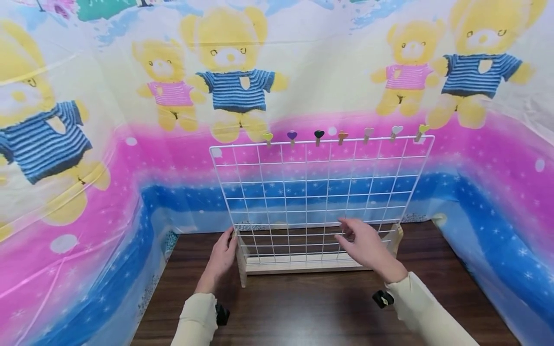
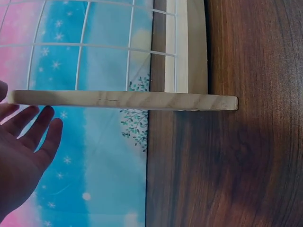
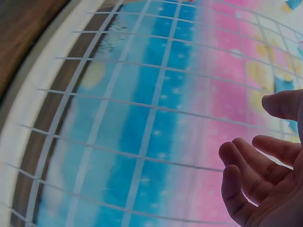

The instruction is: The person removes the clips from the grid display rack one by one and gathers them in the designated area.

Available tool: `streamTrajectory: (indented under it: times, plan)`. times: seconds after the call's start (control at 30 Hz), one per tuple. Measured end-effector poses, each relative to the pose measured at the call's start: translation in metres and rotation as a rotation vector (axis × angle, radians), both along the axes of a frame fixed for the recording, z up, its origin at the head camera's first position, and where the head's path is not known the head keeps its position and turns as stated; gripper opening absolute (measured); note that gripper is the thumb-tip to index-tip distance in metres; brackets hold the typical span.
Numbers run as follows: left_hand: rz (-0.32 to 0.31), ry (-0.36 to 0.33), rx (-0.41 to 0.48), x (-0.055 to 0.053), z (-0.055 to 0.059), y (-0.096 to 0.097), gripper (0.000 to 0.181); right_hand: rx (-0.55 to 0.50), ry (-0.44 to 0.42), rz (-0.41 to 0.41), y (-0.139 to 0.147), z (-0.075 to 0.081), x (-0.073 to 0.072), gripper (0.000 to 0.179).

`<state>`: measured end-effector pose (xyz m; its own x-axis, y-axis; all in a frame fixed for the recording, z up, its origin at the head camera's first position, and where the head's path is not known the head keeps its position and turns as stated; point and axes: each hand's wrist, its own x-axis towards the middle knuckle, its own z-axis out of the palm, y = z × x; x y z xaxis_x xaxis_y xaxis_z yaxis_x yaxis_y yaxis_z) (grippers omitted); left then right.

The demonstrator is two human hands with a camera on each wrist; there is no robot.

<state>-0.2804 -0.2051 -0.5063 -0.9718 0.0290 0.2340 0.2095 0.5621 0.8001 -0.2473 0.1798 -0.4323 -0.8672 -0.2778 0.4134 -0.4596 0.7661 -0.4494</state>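
Note:
A white wire grid panel [image 1: 326, 197] stands upright in a wooden stand [image 1: 303, 265] on the table. Several small heart-topped clothespins [image 1: 319, 137] in various colours line its top wire. My left hand [image 1: 223, 252] is at the stand's left side post, thumb and fingers at either side of its upper end. In the left wrist view that post [image 2: 123, 99] runs sideways, the fingers [image 2: 40, 125] along its lower face. My right hand [image 1: 363, 242] hovers before the lower right of the grid, holding nothing. Its fingers [image 3: 251, 175] are loosely bent, thumb apart from them.
A dark wood-grain table [image 1: 285, 312] carries the stand. Behind it and along both sides hangs a cloth [image 1: 324, 86] printed with teddy bears and pink and blue bands. Dark wrist cameras [image 1: 383, 299] are worn at both sleeves.

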Motion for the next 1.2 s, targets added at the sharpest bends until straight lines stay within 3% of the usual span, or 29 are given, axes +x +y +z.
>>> streamTrajectory:
  times: [0.4, 0.63, 0.83, 1.2]
  plan:
    - [0.010, 0.066, -0.016, -0.003, -0.003, -0.001, 0.038, -0.036, 0.102, 0.101, -0.019, 0.055, -0.002, 0.044]
    - [0.032, -0.010, 0.009, -0.004, -0.002, -0.001, 0.035, -0.058, 0.174, 0.172, -0.032, 0.082, 0.000, 0.033]
    - [0.016, -0.045, 0.022, -0.001, -0.003, -0.002, 0.035, -0.058, 0.266, 0.250, -0.048, 0.112, -0.001, 0.029]
    - [-0.005, -0.062, 0.026, -0.004, -0.005, -0.005, 0.037, -0.038, 0.252, 0.314, -0.079, 0.170, -0.007, 0.029]
